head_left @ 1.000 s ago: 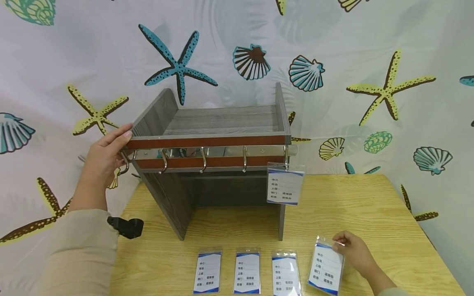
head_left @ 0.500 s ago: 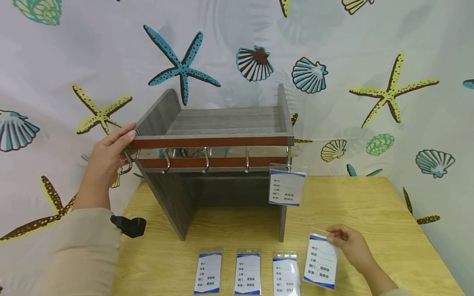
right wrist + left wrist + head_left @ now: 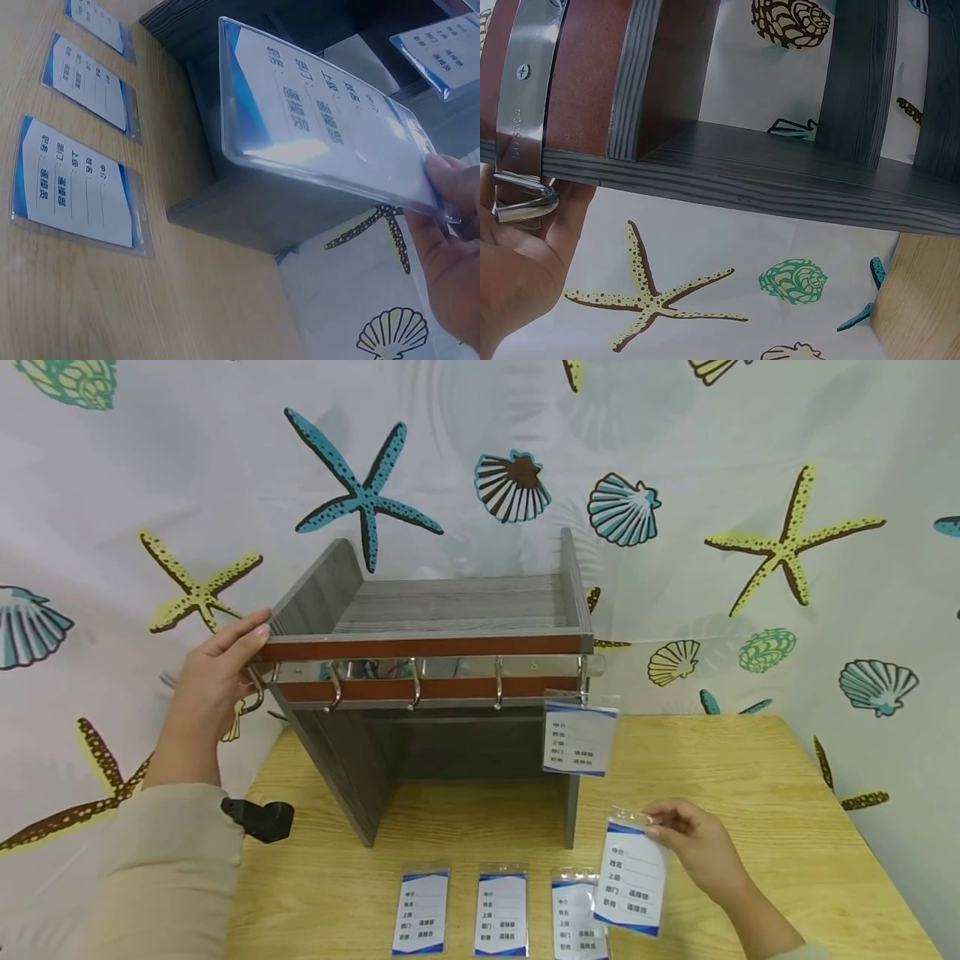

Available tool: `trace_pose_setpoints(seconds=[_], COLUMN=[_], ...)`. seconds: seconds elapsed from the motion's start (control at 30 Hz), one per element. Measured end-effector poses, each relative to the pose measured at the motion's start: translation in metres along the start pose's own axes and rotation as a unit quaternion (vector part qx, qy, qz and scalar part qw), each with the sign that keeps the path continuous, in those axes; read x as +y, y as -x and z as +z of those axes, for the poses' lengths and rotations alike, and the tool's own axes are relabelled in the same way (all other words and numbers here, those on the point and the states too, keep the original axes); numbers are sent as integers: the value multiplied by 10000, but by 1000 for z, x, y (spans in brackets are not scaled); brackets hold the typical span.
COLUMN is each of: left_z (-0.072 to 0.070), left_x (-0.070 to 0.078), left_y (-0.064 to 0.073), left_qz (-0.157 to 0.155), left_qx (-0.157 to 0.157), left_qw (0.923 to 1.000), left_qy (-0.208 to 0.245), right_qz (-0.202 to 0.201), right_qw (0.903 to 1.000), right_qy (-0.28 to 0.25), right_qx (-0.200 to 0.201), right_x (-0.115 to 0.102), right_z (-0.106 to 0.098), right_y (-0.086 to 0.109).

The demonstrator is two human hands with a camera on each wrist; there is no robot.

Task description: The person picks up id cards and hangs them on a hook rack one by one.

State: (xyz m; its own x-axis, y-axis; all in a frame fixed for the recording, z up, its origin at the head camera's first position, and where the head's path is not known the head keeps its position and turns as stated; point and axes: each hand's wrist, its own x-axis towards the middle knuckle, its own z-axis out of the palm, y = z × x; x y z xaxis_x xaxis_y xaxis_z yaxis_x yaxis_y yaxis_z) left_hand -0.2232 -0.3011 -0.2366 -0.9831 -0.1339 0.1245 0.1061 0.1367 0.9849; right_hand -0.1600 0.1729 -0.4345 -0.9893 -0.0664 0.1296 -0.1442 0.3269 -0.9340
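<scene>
While the right hand point(image 3: 697, 852) pinches a name badge point(image 3: 632, 877) at its top right corner, thumb in front, the left hand point(image 3: 213, 672) grips the shelf point(image 3: 420, 648) at its front left corner. Name badge is lower right of frame, lifted off the table point(image 3: 720, 768), slightly tilted: clear sleeve, white card, blue bands top and bottom, black print. Its lower left overlaps the rightmost of three flat badges point(image 3: 501, 914) at bottom of frame. Shelf's right leg stands near, up and left; hanging badge point(image 3: 577, 739) above, on the rightmost hook point(image 3: 582, 675). Wood surface stretches from that leg to the table's right edge.
</scene>
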Motion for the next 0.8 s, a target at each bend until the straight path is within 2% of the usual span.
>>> trace_pose_setpoints(seconds=[0.47,0.6,0.8], left_z=[1,0,0], left_x=[-1,-2,-1], left_y=[0,0,0], left_qz=[50,64,42], left_qx=[24,21,40], left_qw=[10000,9999,9998], left_qy=[71,155,172], right_qz=[-279,-520,-831], right_qw=[9993,9983,9959], right_qy=[-225,-238,-346], right_qx=[52,136,7], right_x=[-36,-46,-59], right_z=[8,11,14], right_y=[4,3,0])
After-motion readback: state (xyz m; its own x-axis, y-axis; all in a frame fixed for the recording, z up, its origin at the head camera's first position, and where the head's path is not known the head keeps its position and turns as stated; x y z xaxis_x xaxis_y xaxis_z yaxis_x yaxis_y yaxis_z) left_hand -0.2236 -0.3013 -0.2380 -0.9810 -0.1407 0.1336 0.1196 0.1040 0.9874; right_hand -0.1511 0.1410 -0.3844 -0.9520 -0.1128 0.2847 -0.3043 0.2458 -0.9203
